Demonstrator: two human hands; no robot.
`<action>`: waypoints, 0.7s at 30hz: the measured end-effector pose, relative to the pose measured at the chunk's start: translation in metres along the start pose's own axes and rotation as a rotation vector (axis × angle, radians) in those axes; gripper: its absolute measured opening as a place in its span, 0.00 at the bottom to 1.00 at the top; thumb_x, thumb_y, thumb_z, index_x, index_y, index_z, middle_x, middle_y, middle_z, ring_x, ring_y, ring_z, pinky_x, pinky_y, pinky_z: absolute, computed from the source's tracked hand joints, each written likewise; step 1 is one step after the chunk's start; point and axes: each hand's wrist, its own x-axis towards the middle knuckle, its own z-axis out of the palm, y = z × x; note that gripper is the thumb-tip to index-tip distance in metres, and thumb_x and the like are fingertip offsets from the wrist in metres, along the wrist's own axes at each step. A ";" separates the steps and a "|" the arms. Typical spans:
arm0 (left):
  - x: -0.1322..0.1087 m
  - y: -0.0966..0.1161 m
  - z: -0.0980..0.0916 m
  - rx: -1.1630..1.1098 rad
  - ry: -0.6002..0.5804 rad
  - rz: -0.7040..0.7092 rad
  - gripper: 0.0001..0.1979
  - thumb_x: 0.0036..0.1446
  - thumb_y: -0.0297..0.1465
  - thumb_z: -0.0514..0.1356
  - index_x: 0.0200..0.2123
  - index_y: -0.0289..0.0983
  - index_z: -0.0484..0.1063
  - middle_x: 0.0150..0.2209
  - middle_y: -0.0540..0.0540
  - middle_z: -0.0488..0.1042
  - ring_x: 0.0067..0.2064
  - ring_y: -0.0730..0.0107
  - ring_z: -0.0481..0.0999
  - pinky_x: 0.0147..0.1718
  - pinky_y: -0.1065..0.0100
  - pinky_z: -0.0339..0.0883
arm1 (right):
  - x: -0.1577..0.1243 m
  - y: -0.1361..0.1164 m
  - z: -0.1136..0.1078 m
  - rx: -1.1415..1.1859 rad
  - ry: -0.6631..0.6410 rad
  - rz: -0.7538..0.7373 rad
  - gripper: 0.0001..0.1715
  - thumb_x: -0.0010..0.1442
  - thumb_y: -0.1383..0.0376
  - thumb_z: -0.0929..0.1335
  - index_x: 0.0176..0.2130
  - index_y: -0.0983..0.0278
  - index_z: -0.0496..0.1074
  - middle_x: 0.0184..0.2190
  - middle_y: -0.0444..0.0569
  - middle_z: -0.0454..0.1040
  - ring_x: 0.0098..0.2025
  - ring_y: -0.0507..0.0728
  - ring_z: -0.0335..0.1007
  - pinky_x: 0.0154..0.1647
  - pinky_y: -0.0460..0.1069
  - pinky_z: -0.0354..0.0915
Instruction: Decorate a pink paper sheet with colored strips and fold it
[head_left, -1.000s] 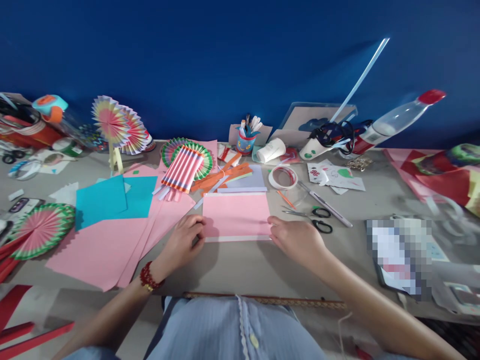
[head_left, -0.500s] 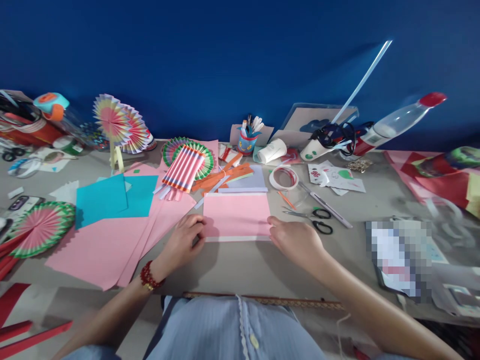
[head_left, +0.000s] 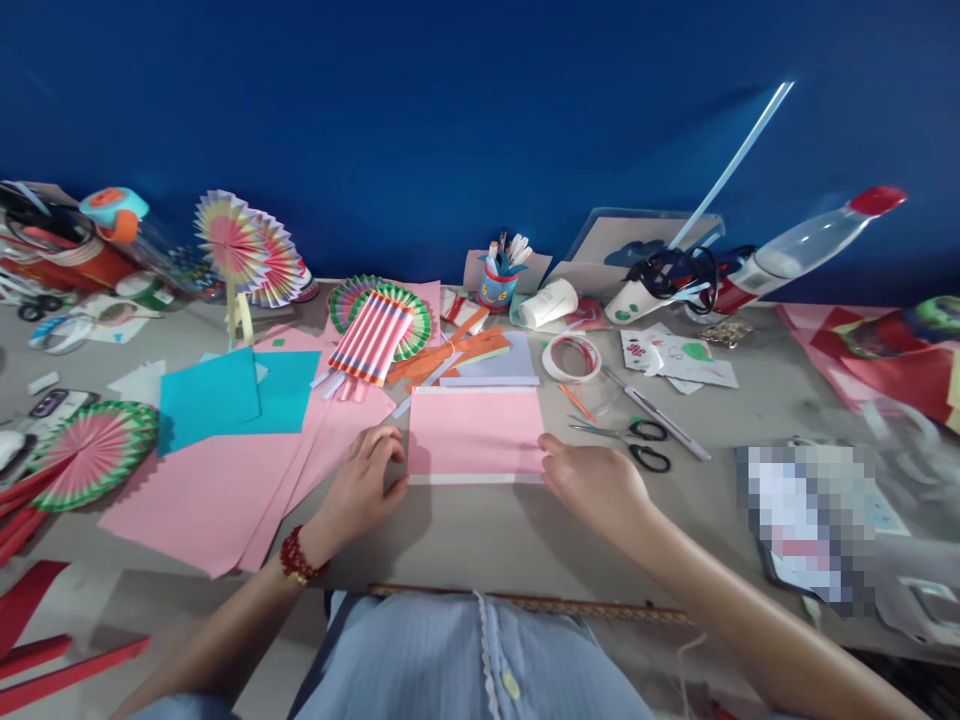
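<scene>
A pink sheet of paper [head_left: 476, 432] with white strips along its top and bottom edges lies flat on the grey table [head_left: 465, 545] in front of me. My left hand [head_left: 367, 475] rests on the table just left of the sheet, its fingers loosely bent and the thumb apart, holding nothing. At the sheet's right edge, my right hand [head_left: 592, 485] has its thumb and finger closed on the paper near the lower corner. The other fingers of that hand are curled under and partly hidden. Scissors [head_left: 637, 440] with black handles lie just beyond my right hand.
Pink sheets [head_left: 202, 490] and teal paper [head_left: 210, 400] spread at the left, near folded paper fans [head_left: 90, 455]. A pleated striped paper [head_left: 371, 338] lies behind. Tape [head_left: 571, 357], a cutter [head_left: 664, 418], a pen cup [head_left: 496, 288] and a clear bottle [head_left: 810, 245] stand or lie around.
My left hand has drawn slightly away from the sheet's left edge, its fingertips now apart from it. My right hand stays at the right edge. The whole view has shifted slightly.
</scene>
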 end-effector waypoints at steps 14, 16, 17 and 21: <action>-0.018 0.001 -0.001 0.374 -0.274 0.416 0.42 0.63 0.55 0.50 0.70 0.35 0.46 0.70 0.39 0.52 0.71 0.52 0.47 0.68 0.49 0.35 | 0.002 0.000 -0.004 0.019 -0.032 -0.004 0.09 0.60 0.74 0.65 0.38 0.69 0.75 0.29 0.57 0.78 0.31 0.59 0.79 0.25 0.46 0.60; -0.016 0.003 -0.002 0.376 -0.277 0.412 0.43 0.63 0.55 0.49 0.71 0.34 0.44 0.70 0.37 0.49 0.71 0.51 0.45 0.68 0.48 0.34 | 0.001 0.000 -0.004 0.018 -0.037 -0.003 0.08 0.60 0.74 0.65 0.38 0.69 0.75 0.29 0.58 0.78 0.32 0.59 0.79 0.25 0.46 0.60; -0.013 0.006 -0.003 0.365 -0.285 0.420 0.42 0.64 0.54 0.49 0.71 0.33 0.44 0.70 0.37 0.48 0.71 0.51 0.44 0.68 0.48 0.33 | 0.001 -0.001 -0.004 0.019 -0.039 -0.006 0.08 0.61 0.73 0.65 0.37 0.69 0.74 0.29 0.58 0.78 0.32 0.59 0.79 0.26 0.45 0.60; 0.016 0.029 0.006 0.242 -0.390 0.573 0.41 0.66 0.52 0.49 0.71 0.33 0.40 0.71 0.37 0.44 0.72 0.56 0.41 0.69 0.52 0.35 | 0.002 -0.001 -0.005 0.029 -0.020 -0.001 0.08 0.61 0.72 0.65 0.39 0.69 0.74 0.26 0.56 0.77 0.32 0.59 0.79 0.26 0.45 0.60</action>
